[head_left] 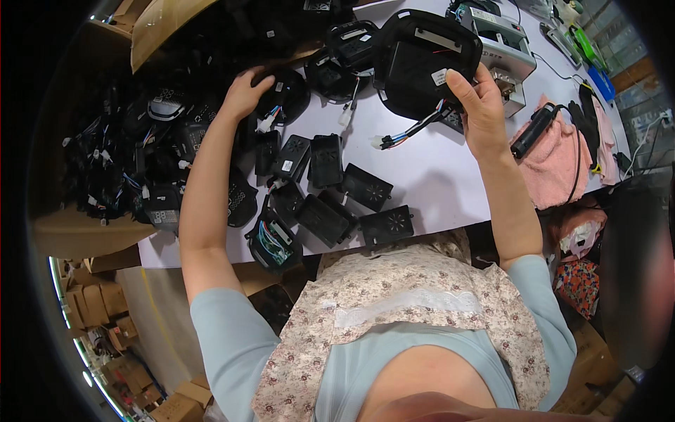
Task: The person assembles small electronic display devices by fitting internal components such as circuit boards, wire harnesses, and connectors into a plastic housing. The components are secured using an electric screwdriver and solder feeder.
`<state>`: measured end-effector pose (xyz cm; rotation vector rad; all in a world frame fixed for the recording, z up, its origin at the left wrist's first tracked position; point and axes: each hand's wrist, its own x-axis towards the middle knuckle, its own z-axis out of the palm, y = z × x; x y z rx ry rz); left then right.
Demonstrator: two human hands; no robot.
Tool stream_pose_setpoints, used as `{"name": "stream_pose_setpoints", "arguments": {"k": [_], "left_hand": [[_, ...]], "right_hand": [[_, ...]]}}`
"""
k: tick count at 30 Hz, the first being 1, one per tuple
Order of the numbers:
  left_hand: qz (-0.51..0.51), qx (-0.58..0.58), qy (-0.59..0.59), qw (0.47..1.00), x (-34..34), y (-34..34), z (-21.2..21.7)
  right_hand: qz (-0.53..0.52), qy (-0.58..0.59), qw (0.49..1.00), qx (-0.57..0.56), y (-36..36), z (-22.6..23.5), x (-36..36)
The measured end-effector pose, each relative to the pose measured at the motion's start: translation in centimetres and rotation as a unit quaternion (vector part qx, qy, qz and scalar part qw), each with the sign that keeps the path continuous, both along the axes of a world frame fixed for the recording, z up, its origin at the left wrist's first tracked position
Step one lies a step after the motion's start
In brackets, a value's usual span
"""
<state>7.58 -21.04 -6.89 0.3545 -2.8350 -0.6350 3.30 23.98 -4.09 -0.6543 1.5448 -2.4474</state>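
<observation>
My right hand (pixel 479 105) grips a large black display housing (pixel 415 74) by its right edge, thumb on the face by a white label. A bundle of coloured wires with a white connector (pixel 385 142) hangs from this housing above the table. At the far left of the table my left hand (pixel 246 95) has its fingers curled at the edge of a smaller rounded black housing (pixel 287 98), which has a white plug. Between the hands, two more black housings (pixel 351 43) lie at the back. Several black plastic covers (pixel 325 160) are scattered nearer to me.
A big pile of black display units with wires (pixel 165 141) fills a cardboard box (pixel 91 235) on the left. One unit with a green circuit board (pixel 274 243) sits at the front edge. On the right are a grey metal machine (pixel 503 49), a pink cloth (pixel 552 165) and a black corded tool (pixel 532 132).
</observation>
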Motion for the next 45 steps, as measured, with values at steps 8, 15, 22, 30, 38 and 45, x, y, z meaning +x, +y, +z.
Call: {"name": "stream_pose_setpoints", "arguments": {"k": [8,15,22,30,38,45], "left_hand": [[0.001,-0.120,0.009,0.993,2.0,2.8,-0.3],[-0.068,-0.153,-0.020,0.986,2.8,4.3,-0.2],[-0.132,-0.154,-0.007,0.979,2.5,3.8,-1.0],[-0.170,-0.085,-0.014,0.982,2.8,4.2,-0.6],[-0.114,0.029,0.010,0.993,3.8,4.5,-1.1],[-0.126,-0.164,0.084,0.975,2.9,6.4,-0.8]], "right_hand": [[-0.019,-0.019,0.999,0.021,0.0,-1.3,-1.0],[0.009,-0.066,0.998,0.016,-0.7,-2.9,-0.7],[0.004,-0.080,0.997,0.017,-0.7,-3.9,-0.7],[0.015,-0.096,0.995,0.038,-0.5,-3.1,-1.2],[0.082,0.068,0.986,0.129,-11.6,1.8,-4.7],[0.101,0.068,0.892,0.436,-19.1,-1.5,-12.1]]}}
